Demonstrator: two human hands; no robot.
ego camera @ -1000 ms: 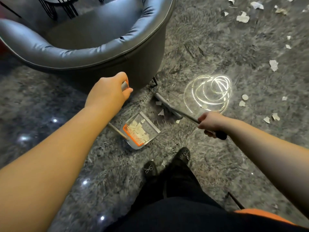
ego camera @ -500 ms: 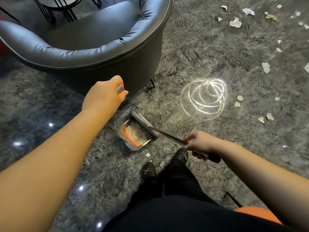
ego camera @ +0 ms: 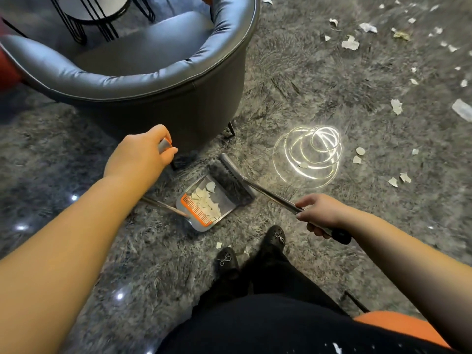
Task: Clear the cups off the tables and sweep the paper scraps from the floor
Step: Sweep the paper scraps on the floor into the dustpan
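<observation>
Sweeping done: broom (ego camera: 233,178) now at pan (ego camera: 204,203) mouth, scraps (ego camera: 205,200) inside; left hand (ego camera: 139,155) grips pan handle, right hand (ego camera: 320,213) grips broom; more scraps remain.

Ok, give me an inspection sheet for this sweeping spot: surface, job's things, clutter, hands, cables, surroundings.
Surface: glossy grey marbled floor with a bright coiled light reflection.
Job's things: grey metal dustpan with orange comb edge holding white paper scraps; dark-bristled broom head at the pan's mouth.
Clutter: loose torn paper scraps scattered to the right and far right; a few by the black shoes.
Hands: left hand grips the dustpan's handle top; right hand grips the metal broom handle.
Cables: nothing seen.
Surroundings: grey leather tub armchair; wire-legged side table behind it.
</observation>
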